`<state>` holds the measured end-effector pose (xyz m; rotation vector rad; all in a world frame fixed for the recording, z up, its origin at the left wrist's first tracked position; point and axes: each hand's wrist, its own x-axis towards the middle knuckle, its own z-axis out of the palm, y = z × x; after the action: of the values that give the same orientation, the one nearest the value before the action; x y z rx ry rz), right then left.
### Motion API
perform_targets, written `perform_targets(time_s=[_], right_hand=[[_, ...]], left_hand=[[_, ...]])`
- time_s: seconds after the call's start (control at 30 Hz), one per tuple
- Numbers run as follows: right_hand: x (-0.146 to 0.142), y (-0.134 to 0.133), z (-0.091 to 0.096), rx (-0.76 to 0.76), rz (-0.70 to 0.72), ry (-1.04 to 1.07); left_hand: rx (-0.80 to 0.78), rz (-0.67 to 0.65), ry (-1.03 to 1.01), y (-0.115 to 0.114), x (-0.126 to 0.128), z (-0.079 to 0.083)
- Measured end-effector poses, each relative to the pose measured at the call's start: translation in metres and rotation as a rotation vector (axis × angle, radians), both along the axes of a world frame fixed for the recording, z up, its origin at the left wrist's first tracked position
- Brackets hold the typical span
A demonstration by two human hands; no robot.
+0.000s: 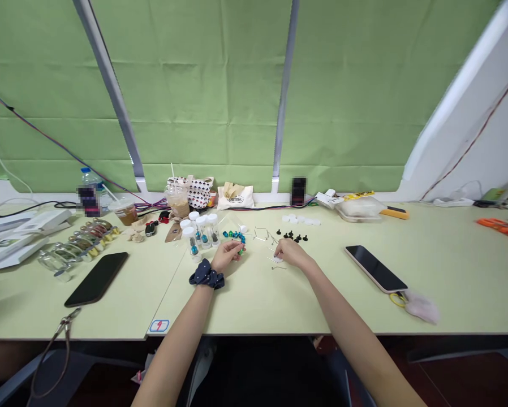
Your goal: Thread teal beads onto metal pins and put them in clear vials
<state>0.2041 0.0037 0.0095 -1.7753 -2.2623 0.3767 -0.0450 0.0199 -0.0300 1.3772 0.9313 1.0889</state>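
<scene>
My left hand (227, 255), with a dark scrunchie (206, 275) on its wrist, pinches a small green piece (241, 252), partly covered by the fingers. Just beyond it lies a cluster of small shiny blue and green pieces (233, 234). My right hand (292, 252) is closed, fingertips down at the table beside a small white piece (278, 259); what lies between them is hidden. Thin metal pins (261, 237) are scattered between and beyond the hands, and a bent wire (279, 268) lies nearer me. Small black parts (296, 235) sit beyond my right hand.
Clear tubes with white caps (203, 232) stand left of my left hand. White caps (301, 220) lie farther back. A black phone (97, 278) is at left, another phone (375, 268) at right. Drink cups (178, 203), a plastic container (360, 209) and orange scissors (502, 228) also lie about.
</scene>
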Motion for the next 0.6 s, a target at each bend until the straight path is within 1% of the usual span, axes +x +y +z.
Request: perform_targets(time_s=[0.2,0.4,0.6], right_hand=[[0.002,0.000,0.000,-0.034,0.046,0.014],[0.003,0.001,-0.007,0.016,0.080,-0.005],[0.004,0.005,-0.014,0.035,0.088,0.017]], left_hand=[[0.032,-0.003,0.014,0.000,-0.002,-0.002],[0.030,0.010,0.023,0.002,-0.002,-0.004],[0.006,-0.007,0.012,0.001,-0.001,-0.001]])
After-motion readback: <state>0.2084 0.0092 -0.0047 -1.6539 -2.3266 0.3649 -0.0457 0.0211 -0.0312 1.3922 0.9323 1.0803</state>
